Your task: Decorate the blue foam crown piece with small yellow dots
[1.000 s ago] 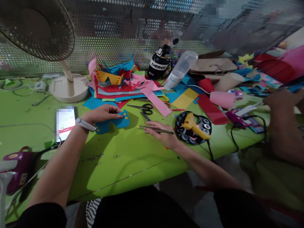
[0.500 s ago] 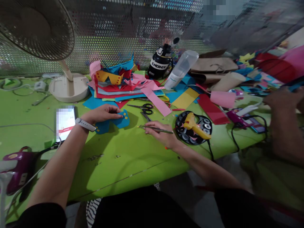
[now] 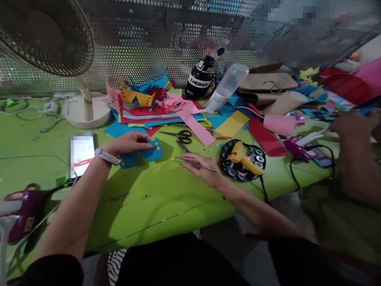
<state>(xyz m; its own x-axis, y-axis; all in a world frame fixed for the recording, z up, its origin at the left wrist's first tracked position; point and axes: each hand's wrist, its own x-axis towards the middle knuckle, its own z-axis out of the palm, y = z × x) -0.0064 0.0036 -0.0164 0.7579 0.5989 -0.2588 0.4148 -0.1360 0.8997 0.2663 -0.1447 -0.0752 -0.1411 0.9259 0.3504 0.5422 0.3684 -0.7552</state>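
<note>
A blue paper cut-out dotted with small yellow squares (image 3: 148, 152) lies flat on the lime-green worktop (image 3: 154, 202), pinned under the left hand (image 3: 128, 143), whose fingers (image 3: 142, 138) press together on its upper edge. The piece runs left to right, its free right end pointing toward the other hand. The right hand (image 3: 204, 170) rests just to the right of it, clearly apart, fingers closed in a pinch on slim metal tweezers (image 3: 190, 162). The tweezers lie nearly level, tips aimed left at the cut-out, so the blue piece sits to the left of those tips with bare worktop between them; the left hand is the nearer one, already touching it. Black-handled scissors (image 3: 180, 136) lie just behind the gap. A yellow glue gun (image 3: 244, 157) rests on a round black tray (image 3: 231, 171) to the right. A heap of coloured paper sheets (image 3: 154, 107) lies farther back, a white desk fan (image 3: 85, 107) at far left, and another person's arm (image 3: 355, 159) at the right edge.
</note>
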